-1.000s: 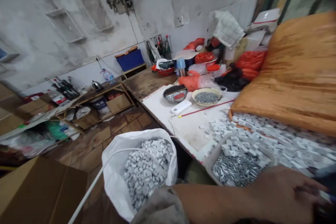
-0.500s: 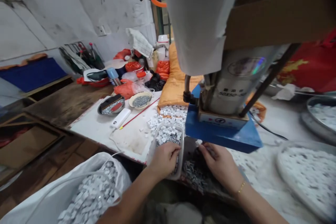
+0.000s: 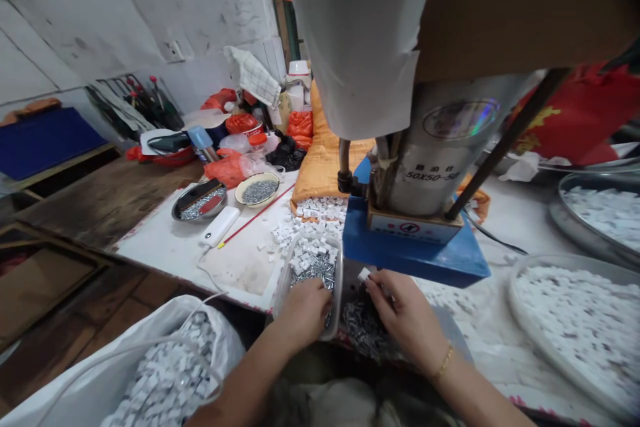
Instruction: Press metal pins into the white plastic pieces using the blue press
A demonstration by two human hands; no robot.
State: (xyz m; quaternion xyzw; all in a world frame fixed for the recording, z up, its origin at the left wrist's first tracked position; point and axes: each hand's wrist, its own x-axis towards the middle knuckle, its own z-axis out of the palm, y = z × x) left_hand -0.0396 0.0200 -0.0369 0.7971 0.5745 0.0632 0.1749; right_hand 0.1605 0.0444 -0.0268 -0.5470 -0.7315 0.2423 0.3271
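My left hand [image 3: 305, 310] reaches into a clear plastic box [image 3: 340, 293], fingers curled down among loose steel nails [image 3: 320, 270]. Whatever its fingertips pinch is hidden. Small white plastic clips [image 3: 310, 250] fill the back of the same box. Between the thumb and forefinger of my right hand [image 3: 407, 317] is a small white plastic clip [image 3: 365, 274], held just below the front edge of the blue press [image 3: 415, 257]. Beneath that hand lies a dark heap of nails [image 3: 365, 330].
A white sack [image 3: 225, 330] of clips stands at lower left. Wide round trays [image 3: 517, 300] of white pieces occupy the right side. A nail bowl [image 3: 200, 203], a cream dish [image 3: 257, 190], a white power bank [image 3: 220, 227] and a red stick [image 3: 255, 217] lie on the table.
The view has swung slightly right, so things sit further left. My left hand's fingers are lower and more curled in the box. My right hand still holds the clip by the press.
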